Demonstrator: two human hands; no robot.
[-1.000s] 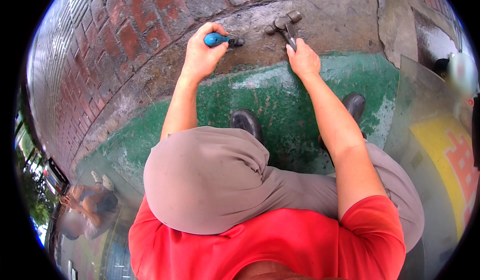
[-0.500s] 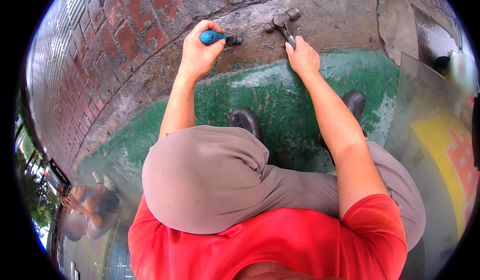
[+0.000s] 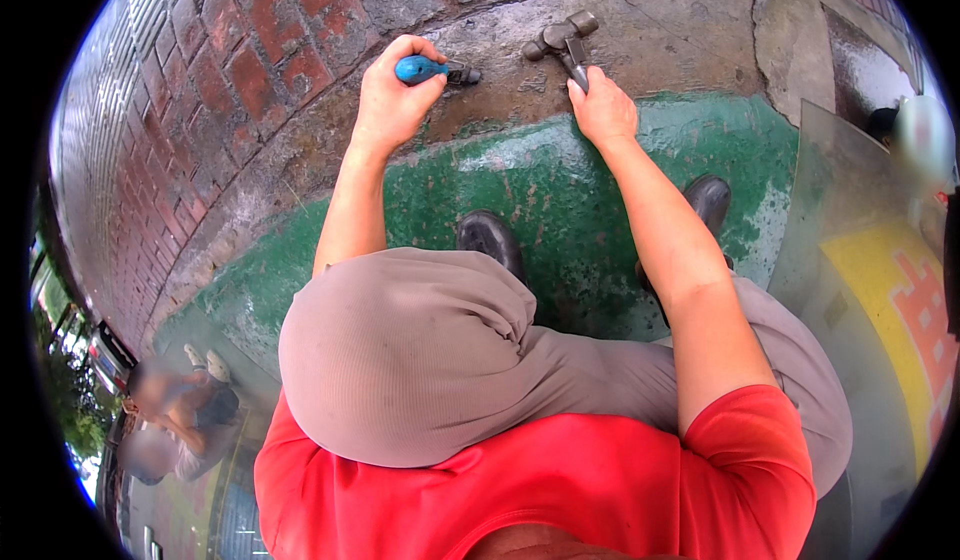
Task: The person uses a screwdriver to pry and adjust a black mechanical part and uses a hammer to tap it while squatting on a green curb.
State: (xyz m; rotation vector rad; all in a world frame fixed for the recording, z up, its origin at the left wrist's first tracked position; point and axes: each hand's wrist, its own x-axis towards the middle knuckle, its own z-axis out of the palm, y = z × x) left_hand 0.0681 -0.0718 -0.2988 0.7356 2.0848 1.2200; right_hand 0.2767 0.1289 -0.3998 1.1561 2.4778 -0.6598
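My left hand [image 3: 388,100] is closed around a tool with a rounded blue handle [image 3: 416,70]. From the handle a short dark metal end [image 3: 463,76] points right, low over the wet concrete; whether it touches the ground I cannot tell. My right hand [image 3: 606,107] grips a ball-peen hammer [image 3: 562,37] by its short handle, close to the head. The hammer's grey metal head hangs to the upper right of the blue-handled tool, apart from it.
Beneath both tools runs a strip of wet concrete [image 3: 660,45], with red brick paving [image 3: 265,20] beyond. Green painted ground [image 3: 570,200] lies around my black shoes [image 3: 490,242]. A person [image 3: 180,410] is at the lower left, and a blurred pale shape [image 3: 925,140] at the right.
Both hands and their tools sit very slightly further up and left in the picture, as do my shoes. The grips are the same.
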